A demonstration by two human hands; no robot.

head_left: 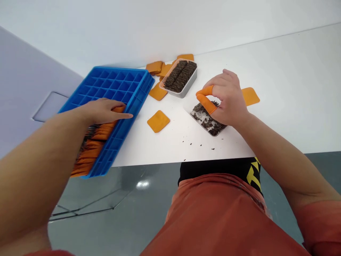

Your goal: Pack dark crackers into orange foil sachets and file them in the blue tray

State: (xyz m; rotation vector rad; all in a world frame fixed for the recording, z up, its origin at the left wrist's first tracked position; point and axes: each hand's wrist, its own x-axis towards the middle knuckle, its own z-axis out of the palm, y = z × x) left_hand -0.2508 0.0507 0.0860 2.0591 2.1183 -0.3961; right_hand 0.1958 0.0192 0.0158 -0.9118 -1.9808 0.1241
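Where the left hand [102, 109] lies: over the orange pieces [89, 154] in the near part of the blue tray [141, 93], thumb reaching toward the right rim; I cannot tell whether its fingers pinch anything.
Right hand [229, 99]: above the near container [216, 135], the 2 covered fingertips pressed together; any flake between them is too small to make out.
Tray risk: its near end juts past the worktop [170, 149] edge, so a heavy press there could tip it.
Flake risk: the dark flakes [218, 126] look brittle, so a hard pinch could crumble them; a sweeping sleeve could brush crumbs [212, 149] off the near edge.
Container risk: a knock from the right wrist could slide the near container.
Count: 1 blue tray; 2 containers, the far container [183, 94] packed with 2 rows; 2 orange finger covers [208, 104]; at least 6 crumbs.
Loose orange squares [158, 121]: 1 mid-worktop, 1 right of the right hand, others around the far container, the stack uncountable.
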